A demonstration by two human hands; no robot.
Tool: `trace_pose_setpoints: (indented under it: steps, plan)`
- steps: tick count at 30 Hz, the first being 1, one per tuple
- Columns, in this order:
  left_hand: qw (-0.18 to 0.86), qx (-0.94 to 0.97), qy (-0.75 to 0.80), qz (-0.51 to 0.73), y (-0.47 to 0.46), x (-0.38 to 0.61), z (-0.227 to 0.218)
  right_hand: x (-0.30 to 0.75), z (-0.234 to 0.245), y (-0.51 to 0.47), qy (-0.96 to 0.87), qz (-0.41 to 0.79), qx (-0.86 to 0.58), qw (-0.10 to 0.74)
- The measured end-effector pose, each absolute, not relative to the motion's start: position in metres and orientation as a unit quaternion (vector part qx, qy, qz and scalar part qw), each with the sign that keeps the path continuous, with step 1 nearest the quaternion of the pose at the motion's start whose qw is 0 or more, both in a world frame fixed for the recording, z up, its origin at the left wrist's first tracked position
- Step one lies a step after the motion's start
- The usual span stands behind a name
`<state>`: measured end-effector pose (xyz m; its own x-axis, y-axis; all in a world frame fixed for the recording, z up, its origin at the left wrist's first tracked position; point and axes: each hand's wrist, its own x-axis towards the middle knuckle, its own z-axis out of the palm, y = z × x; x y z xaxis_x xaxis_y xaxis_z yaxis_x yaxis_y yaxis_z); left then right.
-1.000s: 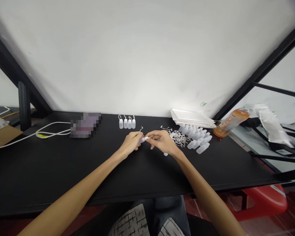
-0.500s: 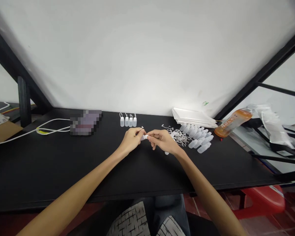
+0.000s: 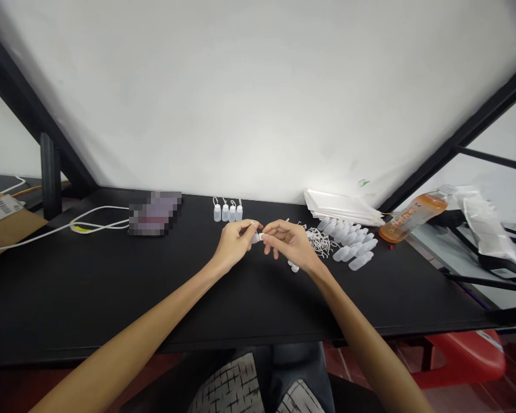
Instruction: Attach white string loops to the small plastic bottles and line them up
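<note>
Room: we sit facing a white wall braced by a black metal frame, with a red plastic stool on the floor to the right and our patterned shorts below.

Table: a black table runs across in front of us. On its left lie a white cable and a pixelated, unreadable object; a labelled cardboard box sits beyond the left end.

Right side: we see a stack of white sheets and an orange-filled drink bottle lying on its side.

Small parts: four white dropper bottles stand in a row at the back. More white bottles lie in a cluster on the right, beside a tangle of white cord.

Grip: our hands are together over the table. The left hand pinches a small white plastic piece in its fingertips. The right hand's fingers reach it, but we cannot tell if they clamp it.
</note>
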<state>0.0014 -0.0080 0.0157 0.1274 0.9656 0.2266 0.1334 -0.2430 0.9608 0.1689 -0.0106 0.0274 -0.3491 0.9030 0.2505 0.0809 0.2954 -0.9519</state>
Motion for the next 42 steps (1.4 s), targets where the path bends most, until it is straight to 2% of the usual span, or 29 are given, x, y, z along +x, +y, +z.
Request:
trace_pose_setpoints:
  steps: [9, 16, 19, 23, 27, 30, 34, 42]
  plan:
    - [0.424, 0.619, 0.442, 0.492, -0.0085, 0.0017, 0.0153, 0.1682, 0.0248, -0.0120, -0.688, 0.474, -0.358, 0.417]
    - [0.313, 0.672, 0.454, 0.494, -0.0151, 0.0031, 0.0171, 0.1686, 0.0244, -0.0122, -0.768, 0.344, -0.402, 0.361]
    - [0.285, 0.690, 0.441, 0.498, -0.0160, 0.0030, 0.0176, 0.1672, 0.0210, -0.0118, -0.771, 0.342, -0.412, 0.345]
    - [0.320, 0.673, 0.448, 0.495, -0.0119, 0.0019, 0.0161, 0.1659, 0.0217, -0.0145, -0.751, 0.381, -0.408, 0.352]
    - [0.377, 0.640, 0.452, 0.494, -0.0089, 0.0014, 0.0146, 0.1662, 0.0257, -0.0168, -0.771, 0.339, -0.391, 0.371]
    - [0.338, 0.659, 0.458, 0.491, -0.0124, 0.0025, 0.0164, 0.1665, 0.0270, -0.0168, -0.793, 0.302, -0.390, 0.357]
    - [0.272, 0.691, 0.462, 0.485, -0.0174, 0.0034, 0.0207, 0.1665, 0.0277, -0.0176, -0.795, 0.313, -0.397, 0.335]
    - [0.349, 0.661, 0.466, 0.474, -0.0129, 0.0028, 0.0198, 0.1662, 0.0263, -0.0175, -0.795, 0.311, -0.387, 0.348]
